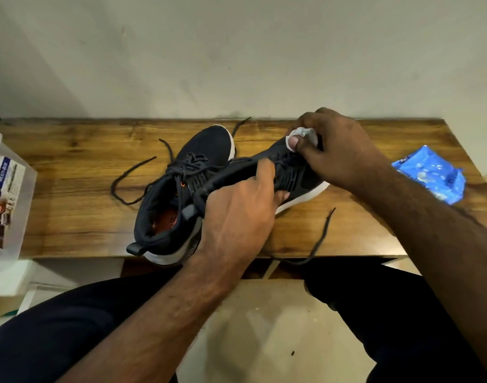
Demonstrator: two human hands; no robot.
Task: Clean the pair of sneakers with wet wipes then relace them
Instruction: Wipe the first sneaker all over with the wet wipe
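Sneakers, two dark ones, sit mid-tabletop (347, 239). The left sneaker (181, 183) rests flat, laces (131, 172) trailing loose, heel at the near edge. The right sneaker (289, 172) is tipped on its side against it, gripped round the collar by the left hand (236, 214). The right hand (339, 150) pinches a white wet wipe (305, 135) onto its toe. At far right lies the blue wipes pack (430, 175); at left, a clear plastic box (4, 203).
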